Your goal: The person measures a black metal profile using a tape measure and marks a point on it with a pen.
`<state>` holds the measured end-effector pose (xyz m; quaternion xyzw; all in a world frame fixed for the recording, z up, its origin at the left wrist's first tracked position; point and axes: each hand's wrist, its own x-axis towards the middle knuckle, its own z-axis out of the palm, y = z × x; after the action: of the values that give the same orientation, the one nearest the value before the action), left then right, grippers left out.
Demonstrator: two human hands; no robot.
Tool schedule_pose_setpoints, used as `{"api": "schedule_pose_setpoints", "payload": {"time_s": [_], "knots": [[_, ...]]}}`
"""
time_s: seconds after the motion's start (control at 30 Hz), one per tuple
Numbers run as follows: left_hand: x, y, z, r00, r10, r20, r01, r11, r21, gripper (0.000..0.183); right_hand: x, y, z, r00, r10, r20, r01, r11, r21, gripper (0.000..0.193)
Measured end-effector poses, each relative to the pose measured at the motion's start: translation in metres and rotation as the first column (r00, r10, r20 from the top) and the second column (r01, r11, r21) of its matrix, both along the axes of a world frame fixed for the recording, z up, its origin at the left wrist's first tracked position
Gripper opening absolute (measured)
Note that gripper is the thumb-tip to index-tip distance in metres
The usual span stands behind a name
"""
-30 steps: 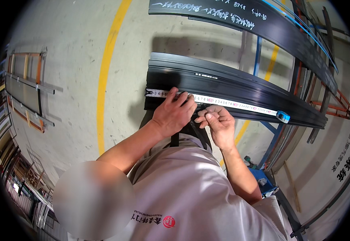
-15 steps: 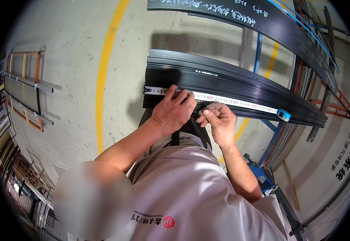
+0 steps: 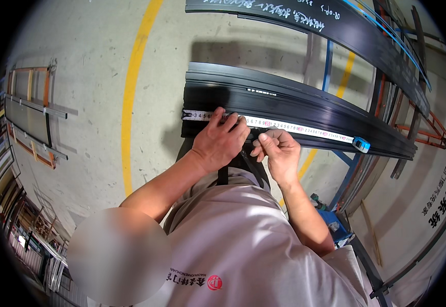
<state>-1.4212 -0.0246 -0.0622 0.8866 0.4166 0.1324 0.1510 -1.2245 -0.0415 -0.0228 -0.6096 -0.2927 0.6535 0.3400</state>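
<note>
A long black metal profile (image 3: 213, 77) with lengthwise grooves lies across in front of me. Along its near side runs the white blade of a tape measure (image 3: 284, 126), its end at the profile's left end and its blue case (image 3: 361, 145) toward the right. My left hand (image 3: 222, 139) rests over the blade with bent fingers, pressing it against the profile and covering part of the scale. Just right of it, my right hand (image 3: 280, 153) is closed in a pinch at the profile's near edge. What its fingertips hold, if anything, is too small and dark to make out.
Beyond lies another dark profile (image 3: 356, 46) with white handwriting and a blue strip. A blue support frame (image 3: 328, 66) stands under the profiles. Yellow lines (image 3: 131, 112) mark the grey floor. Orange-and-grey frames (image 3: 46, 110) lie at left; a power tool (image 3: 317, 201) sits at right.
The fingers of my right hand have shifted slightly, the thumb now nearer the index finger. My left hand and the tape measure stay where they were on the profile.
</note>
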Motion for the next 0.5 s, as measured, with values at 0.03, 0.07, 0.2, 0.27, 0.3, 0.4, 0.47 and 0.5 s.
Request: {"api": "schedule_pose_setpoints", "payload": {"time_s": [0.03, 0.07, 0.2, 0.27, 0.3, 0.4, 0.47, 0.5], "knots": [[0.000, 0.001, 0.000, 1.000, -0.004, -0.004, 0.004, 1.000, -0.004, 0.031, -0.001, 0.001, 0.001, 1.000, -0.016, 0.014, 0.016, 1.000, -0.022, 0.015], [0.000, 0.000, -0.001, 1.000, -0.005, -0.007, 0.005, 1.000, 0.004, 0.031, 0.000, 0.000, 0.001, 0.999, -0.036, -0.017, 0.036, 0.999, -0.039, 0.016], [0.001, 0.000, -0.002, 0.999, -0.015, -0.029, 0.016, 1.000, 0.017, 0.032, 0.001, -0.003, 0.002, 0.977, -0.147, -0.151, 0.138, 0.988, -0.070, 0.019], [0.001, 0.000, -0.002, 0.999, -0.020, -0.032, 0.020, 1.000, 0.003, 0.032, -0.002, -0.007, 0.002, 0.970, -0.178, -0.168, 0.173, 0.984, -0.049, 0.020], [0.000, 0.000, -0.001, 0.999, -0.021, -0.028, 0.021, 1.000, -0.011, 0.032, -0.004, -0.009, 0.002, 0.973, -0.177, -0.147, 0.175, 0.984, -0.028, 0.020], [0.000, 0.001, 0.002, 0.999, -0.032, -0.036, 0.031, 0.999, -0.042, 0.031, -0.008, -0.012, 0.005, 0.994, -0.107, -0.004, 0.107, 0.994, 0.037, 0.012], [0.000, 0.002, 0.004, 0.998, -0.039, -0.042, 0.036, 0.998, -0.050, 0.032, -0.006, -0.015, 0.003, 0.989, -0.030, 0.145, 0.019, 0.997, 0.080, 0.009], [0.000, 0.002, 0.004, 0.998, -0.040, -0.041, 0.038, 0.998, -0.050, 0.032, -0.010, -0.013, 0.011, 0.935, 0.021, 0.354, -0.045, 0.997, 0.060, 0.008]]}}
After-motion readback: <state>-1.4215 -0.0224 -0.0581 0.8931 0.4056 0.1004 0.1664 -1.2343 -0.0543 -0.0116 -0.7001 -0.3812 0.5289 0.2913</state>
